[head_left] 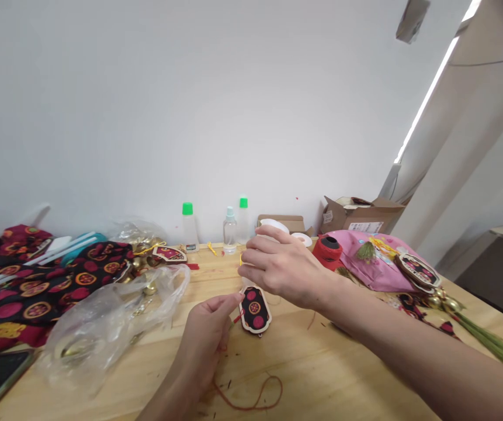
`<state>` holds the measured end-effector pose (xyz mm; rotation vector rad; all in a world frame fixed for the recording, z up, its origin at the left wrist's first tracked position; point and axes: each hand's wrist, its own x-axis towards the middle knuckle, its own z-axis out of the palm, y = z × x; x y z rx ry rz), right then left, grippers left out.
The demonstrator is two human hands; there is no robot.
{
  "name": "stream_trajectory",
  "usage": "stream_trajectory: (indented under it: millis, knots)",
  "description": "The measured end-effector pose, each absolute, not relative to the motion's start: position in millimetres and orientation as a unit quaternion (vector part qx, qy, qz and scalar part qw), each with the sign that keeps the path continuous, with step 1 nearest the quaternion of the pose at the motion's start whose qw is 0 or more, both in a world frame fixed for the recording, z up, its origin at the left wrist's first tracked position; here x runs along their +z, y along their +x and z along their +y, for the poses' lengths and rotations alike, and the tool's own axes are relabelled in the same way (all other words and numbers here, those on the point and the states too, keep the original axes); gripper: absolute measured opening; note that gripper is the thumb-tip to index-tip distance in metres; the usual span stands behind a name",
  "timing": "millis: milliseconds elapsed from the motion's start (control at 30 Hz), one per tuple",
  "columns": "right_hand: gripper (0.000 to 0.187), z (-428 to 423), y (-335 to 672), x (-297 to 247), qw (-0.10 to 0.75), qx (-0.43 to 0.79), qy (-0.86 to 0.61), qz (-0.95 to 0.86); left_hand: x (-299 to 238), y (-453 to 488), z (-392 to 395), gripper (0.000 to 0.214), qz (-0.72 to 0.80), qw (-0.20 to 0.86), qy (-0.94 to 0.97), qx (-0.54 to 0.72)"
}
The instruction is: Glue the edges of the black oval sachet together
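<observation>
Small oblong ornament [255, 309], black fabric with red and orange round motifs on a pale wooden backing, rounded ends. Long axis runs roughly away from the person, tilted slightly left at the far end; it sits near the table's middle, low over or on the wood, can't tell which. Left hand [207, 345] pinches its left edge, thumb and forefinger closed on it beside a bit of red thread. Right hand [277, 266] hovers just above the far end, fingers curled together on a short yellow cord [241, 260]. Loose red thread [251, 397] loops on the wooden table [321, 374] near the front edge; open bare wood lies in front and right of the ornament. Left: crumpled clear plastic bag [111, 321] close by, then patterned black-red fabric [36, 286] at the table's left side. Behind: three small squeeze bottles [229, 231] against the white wall. Right: red thread spool [328, 248], pink cloth [374, 257], finished ornament with green tassel [492, 342] near the right edge.
</observation>
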<state>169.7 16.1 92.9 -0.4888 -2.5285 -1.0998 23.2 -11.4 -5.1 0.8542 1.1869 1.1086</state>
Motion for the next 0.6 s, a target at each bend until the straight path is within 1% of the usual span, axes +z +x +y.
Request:
stream_trajectory:
  millis: [300, 467, 600]
  knots:
    - [0.026, 17, 167, 93, 0.162, -0.388, -0.162, -0.893, -6, 23, -12, 0.025, 0.517, 0.609, 0.369, 0.475]
    - [0.025, 22, 171, 95, 0.12, -0.389, -0.168, -0.898, -5, 23, -12, 0.027, 0.514, 0.614, 0.372, 0.469]
    - [0.023, 21, 180, 101, 0.139, -0.392, -0.195, -0.888, -4, 24, -12, 0.027, 0.512, 0.616, 0.372, 0.469]
